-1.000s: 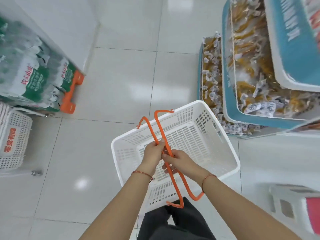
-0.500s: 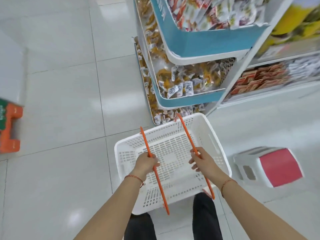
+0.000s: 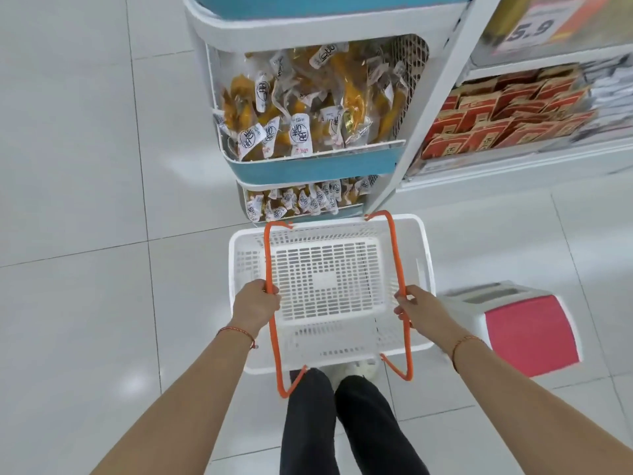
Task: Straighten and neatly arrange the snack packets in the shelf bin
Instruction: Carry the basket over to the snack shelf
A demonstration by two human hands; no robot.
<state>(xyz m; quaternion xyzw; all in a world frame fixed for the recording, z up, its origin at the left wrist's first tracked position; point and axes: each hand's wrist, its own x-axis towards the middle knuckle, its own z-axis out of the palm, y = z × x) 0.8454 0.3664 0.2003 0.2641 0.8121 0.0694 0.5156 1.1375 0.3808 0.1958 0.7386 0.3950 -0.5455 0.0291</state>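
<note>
An empty white basket hangs in front of my legs, just below the shelf. My left hand grips its left orange handle, and my right hand grips the right orange handle. The two handles are spread apart. Above the basket, a blue and white shelf bin holds a jumbled heap of yellow snack packets with white labels. A lower bin beneath it holds more of the same snack packets.
A white stool with a pink top stands on the floor right of the basket. To the right, long white shelves hold red and brown packets under a price tag. White tiled floor spreads to the left.
My hands have pulled the two orange handles apart, from held together to wide open. The view has swung from the side aisle to face the snack bins straight on.
</note>
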